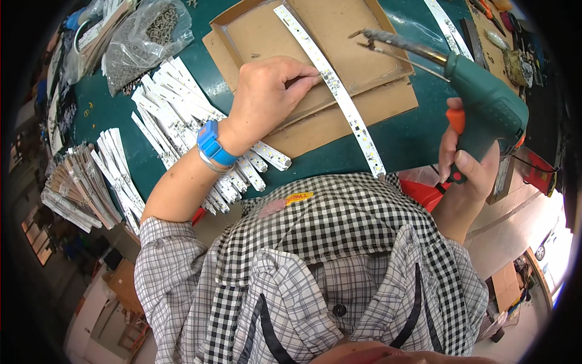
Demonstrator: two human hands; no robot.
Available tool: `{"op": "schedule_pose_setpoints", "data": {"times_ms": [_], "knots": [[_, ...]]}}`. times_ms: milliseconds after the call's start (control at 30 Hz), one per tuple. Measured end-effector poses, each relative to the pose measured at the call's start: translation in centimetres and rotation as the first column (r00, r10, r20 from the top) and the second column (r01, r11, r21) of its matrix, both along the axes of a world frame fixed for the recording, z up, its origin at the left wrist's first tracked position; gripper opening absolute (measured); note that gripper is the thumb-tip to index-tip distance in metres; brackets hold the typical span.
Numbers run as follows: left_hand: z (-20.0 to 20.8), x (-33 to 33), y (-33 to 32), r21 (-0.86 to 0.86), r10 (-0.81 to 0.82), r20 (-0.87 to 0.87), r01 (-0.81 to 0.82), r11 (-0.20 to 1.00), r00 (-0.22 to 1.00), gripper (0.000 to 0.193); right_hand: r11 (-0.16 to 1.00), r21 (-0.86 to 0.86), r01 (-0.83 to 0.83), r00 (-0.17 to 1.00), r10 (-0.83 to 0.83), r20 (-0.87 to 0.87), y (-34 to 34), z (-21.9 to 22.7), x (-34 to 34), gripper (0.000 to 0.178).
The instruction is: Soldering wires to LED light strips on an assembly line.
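Note:
A long white LED circuit strip (343,100) lies slantwise across a shallow cardboard tray (388,21), its near end reaching past the table edge toward my apron. My left hand (270,91) is over the tray, thumb and forefinger pinched together at the strip's left edge. Whatever lies between those fingertips is too small to make out. In my right hand (476,167) is a green soldering gun (488,100) with an orange trigger, gripped by its handle. Its dark metal tip points left above the tray's right side, apart from the strip.
Piles of white LED strips (176,109) lie left of the tray, with more bundles (82,188) farther left. A clear plastic bag of small metal parts (148,39) stands at the back left. Another strip (448,27) and assorted tools occupy the back right of the green table (409,145).

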State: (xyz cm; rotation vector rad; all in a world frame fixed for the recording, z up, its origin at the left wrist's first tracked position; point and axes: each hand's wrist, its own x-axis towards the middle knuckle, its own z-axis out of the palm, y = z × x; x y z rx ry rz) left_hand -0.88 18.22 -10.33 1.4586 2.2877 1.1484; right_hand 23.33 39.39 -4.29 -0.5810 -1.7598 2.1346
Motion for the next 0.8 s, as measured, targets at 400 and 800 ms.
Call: {"op": "schedule_pose_setpoints", "data": {"times_ms": [400, 800], "knots": [[3.3, 0.3, -0.7, -0.057, -0.103, -0.126, 0.097, 0.994, 0.987, 0.027, 0.980, 0.118, 0.161, 0.979, -0.143, -0.144, 3.2, 0.6, 1.4, 0.070], [5.5, 3.8, 2.5, -0.241, -0.628, -0.341, 0.581, 0.778, 0.700, 0.034, 0.125, 0.975, 0.182, 0.805, -0.588, -0.075, 9.2, -5.0, -1.3, 0.055]]}}
